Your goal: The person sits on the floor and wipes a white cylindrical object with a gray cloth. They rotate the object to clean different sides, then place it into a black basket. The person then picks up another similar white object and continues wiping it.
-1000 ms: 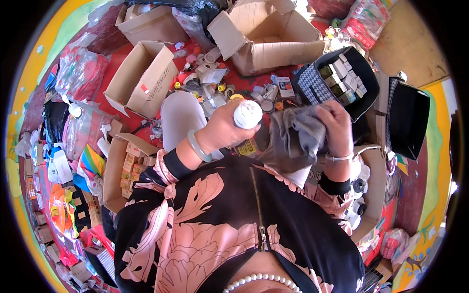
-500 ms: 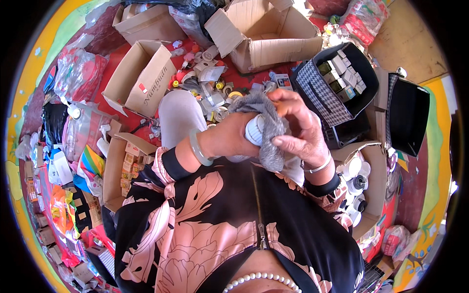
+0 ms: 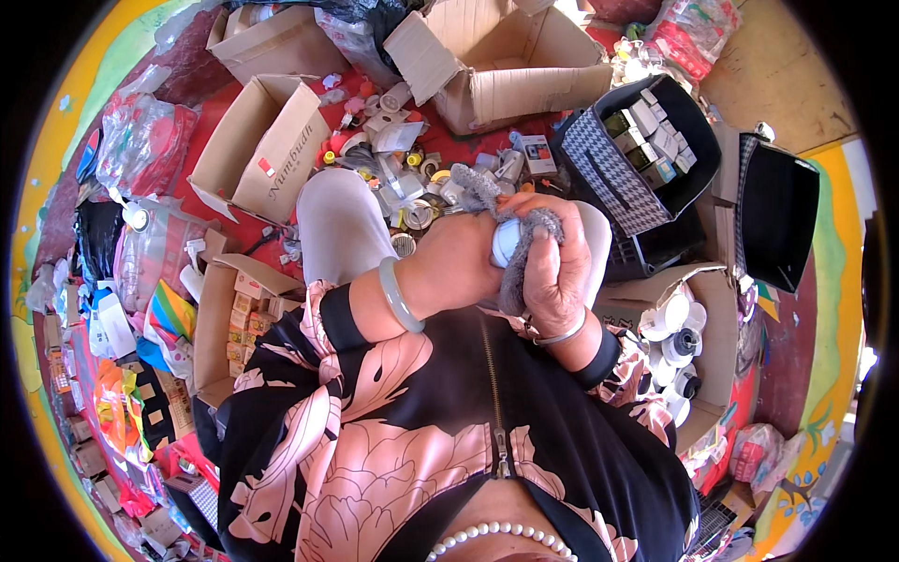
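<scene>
In front of my chest, my left hand (image 3: 461,253) is closed around a small container with a ribbed, pale blue-white cap (image 3: 506,244). Most of its body is hidden in the palm. A fuzzy grey cloth (image 3: 514,284) lies against the capped end, and a loose fold of it sticks up past my fingers. My right hand (image 3: 560,281) grips this cloth, thumb and fingers pressed together on it. Beyond both hands, between my knees, a pile of lids, rolls and small plastic pieces (image 3: 417,211) is spread over the red floor covering.
An open cardboard box (image 3: 276,155) stands at far left, a larger one (image 3: 534,89) at the back. At right, a houndstooth bin (image 3: 609,178) holds small boxes, beside a black bin (image 3: 777,220). Nearer are a carton (image 3: 716,351) of white containers and a carton (image 3: 215,328) of small orange boxes.
My right hand has come down and closed more tightly on the cloth, its fingers now bunched against the capped container. My left hand has shifted slightly right with the container.
</scene>
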Motion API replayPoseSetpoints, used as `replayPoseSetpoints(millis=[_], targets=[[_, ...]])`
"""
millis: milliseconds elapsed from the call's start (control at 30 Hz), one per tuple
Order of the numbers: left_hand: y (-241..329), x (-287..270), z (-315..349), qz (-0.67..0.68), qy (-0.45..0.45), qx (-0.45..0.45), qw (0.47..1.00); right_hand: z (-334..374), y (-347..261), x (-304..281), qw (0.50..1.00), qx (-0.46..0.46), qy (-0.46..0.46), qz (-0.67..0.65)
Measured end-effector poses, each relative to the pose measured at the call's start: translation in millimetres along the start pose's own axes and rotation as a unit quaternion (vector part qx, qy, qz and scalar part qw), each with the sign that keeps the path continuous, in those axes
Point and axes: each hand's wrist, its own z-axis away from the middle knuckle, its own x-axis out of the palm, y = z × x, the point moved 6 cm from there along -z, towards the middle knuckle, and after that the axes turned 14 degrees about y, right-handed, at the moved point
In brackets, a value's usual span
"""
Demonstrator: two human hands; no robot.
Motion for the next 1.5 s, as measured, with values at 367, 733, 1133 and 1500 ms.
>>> replayPoseSetpoints(millis=[367,733,1133,1500], targets=[[21,-21,-3,0.034,0.137,0.209,0.968,-17,28,-13,0.899,0.331,0.086,-0.273],[-10,10,0,0.033,-0.011,-0.001,0.999,-2,2,3,0.986,0.135,-0.084,-0.056],[14,1,-6,-0.070,0.149,0.282,0.945,-13,32,-17,0.914,0.335,0.141,-0.180],[-1,-3,-10,-0.049,0.025,0.048,0.997,-1,18,-6,0.976,0.216,-0.039,0.009]])
